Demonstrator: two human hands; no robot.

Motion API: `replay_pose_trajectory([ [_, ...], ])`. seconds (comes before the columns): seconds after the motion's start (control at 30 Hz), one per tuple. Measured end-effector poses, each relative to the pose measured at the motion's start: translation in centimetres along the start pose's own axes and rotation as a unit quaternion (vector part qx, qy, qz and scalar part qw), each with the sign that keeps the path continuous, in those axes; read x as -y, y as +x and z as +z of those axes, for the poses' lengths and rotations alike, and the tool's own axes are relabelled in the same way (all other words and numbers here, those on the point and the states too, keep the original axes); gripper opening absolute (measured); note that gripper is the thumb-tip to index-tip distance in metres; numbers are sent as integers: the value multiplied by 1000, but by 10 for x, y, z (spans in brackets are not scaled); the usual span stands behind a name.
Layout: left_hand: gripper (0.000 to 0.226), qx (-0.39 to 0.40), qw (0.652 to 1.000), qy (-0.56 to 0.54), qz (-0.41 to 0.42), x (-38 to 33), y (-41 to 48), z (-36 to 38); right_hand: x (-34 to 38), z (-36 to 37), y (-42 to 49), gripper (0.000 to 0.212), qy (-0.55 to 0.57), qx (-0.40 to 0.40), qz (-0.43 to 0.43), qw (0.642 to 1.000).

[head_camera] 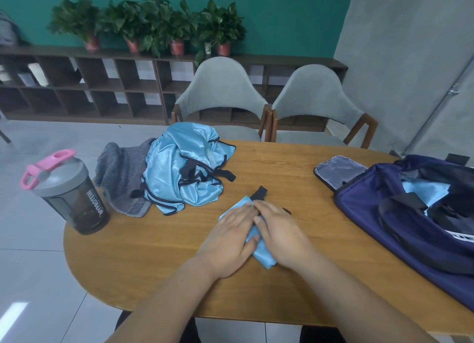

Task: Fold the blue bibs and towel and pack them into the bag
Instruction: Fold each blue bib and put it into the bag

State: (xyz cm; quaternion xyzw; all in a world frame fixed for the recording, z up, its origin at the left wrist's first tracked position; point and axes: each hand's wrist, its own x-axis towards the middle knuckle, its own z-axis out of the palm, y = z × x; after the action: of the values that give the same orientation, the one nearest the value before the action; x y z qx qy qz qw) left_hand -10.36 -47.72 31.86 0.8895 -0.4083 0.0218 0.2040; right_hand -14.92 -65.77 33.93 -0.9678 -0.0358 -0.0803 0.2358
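A folded blue bib (263,256) lies near the middle of a wooden desk (154,253), mostly hidden under two hands. Only its far corner, its near end and a black strap (259,192) poking out beyond the fingertips show. At the right, a navy bag (384,214) is cut off by the frame edge. It is open, with pale blue fabric (423,191) showing inside, possibly another bib. Toward the far left of the desk sits a crumpled pile of blue bibs (184,168); how many it holds cannot be told. One grey towel (120,178) lies unfolded, partly under that pile, and one shaker bottle (66,191) with a pink lid stands beside it. Two grey chairs (220,91) stand at the desk's far side. The left hand (230,237) and right hand (278,230) rest side by side, touching, fingers straight and palms flat, pressing the folded bib onto the desk. Neither hand grips it. The bib is well apart from the bag and nearer the pile.
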Motion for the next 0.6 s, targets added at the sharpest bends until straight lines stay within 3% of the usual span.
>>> replay_pose_trajectory([
  [0.1, 61, 3, 998, 67, -21, 2, 1, 4, -23, 12, -10, 63, -112, 51, 42, 992],
  [0.23, 66, -16, 994, 77, -70, 1, 3, 6, -36, 10, -10, 60, -115, 42, 88, 989],
  [0.4, 64, -103, 981, 36, -162, 5, 2, 6, -42, 3, -16, 52, -69, -67, 211, 973],
  [0.5, 48, -99, 981, 6, -165, 9, 4, 8, -45, 1, -21, 45, -50, -145, 255, 955],
  [0.6, 32, -120, 969, -80, -202, -5, 11, 8, -44, 1, -23, 45, -7, -165, 266, 950],
])
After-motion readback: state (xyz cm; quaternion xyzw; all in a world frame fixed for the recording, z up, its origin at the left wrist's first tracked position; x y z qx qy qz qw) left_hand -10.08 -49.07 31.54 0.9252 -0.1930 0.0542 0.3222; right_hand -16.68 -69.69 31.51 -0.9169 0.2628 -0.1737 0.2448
